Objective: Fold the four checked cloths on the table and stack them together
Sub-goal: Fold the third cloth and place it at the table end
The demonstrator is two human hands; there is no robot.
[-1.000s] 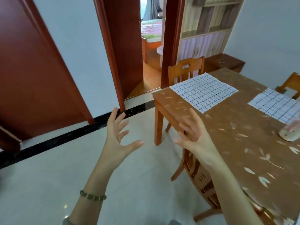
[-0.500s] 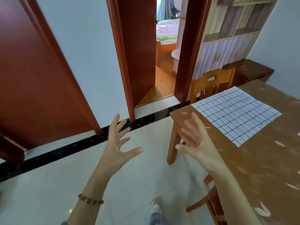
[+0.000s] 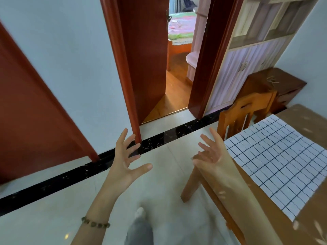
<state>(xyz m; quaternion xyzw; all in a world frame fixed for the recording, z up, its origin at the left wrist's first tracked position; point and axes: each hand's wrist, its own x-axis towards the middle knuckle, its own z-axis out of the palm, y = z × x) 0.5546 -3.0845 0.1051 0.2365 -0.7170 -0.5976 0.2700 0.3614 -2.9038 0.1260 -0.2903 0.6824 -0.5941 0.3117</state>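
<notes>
One white cloth with a dark blue check [image 3: 277,165] lies flat and unfolded on the brown table [image 3: 311,209] at the right, near the table's corner. My left hand [image 3: 124,159] is raised over the floor with fingers spread, holding nothing. My right hand [image 3: 211,152] is raised beside the table's corner, fingers spread and empty, just left of the cloth's near edge and not touching it. The other cloths are out of view.
A wooden chair [image 3: 246,112] stands tucked at the table's far end, with a dark cabinet [image 3: 276,87] behind it. An open doorway [image 3: 178,68] with red-brown frames is ahead. My leg and foot [image 3: 139,225] show on the pale tiled floor.
The view has swung left and closer to the table's corner; the second cloth and a white object have left the frame. Both hands stay raised, spread and empty.
</notes>
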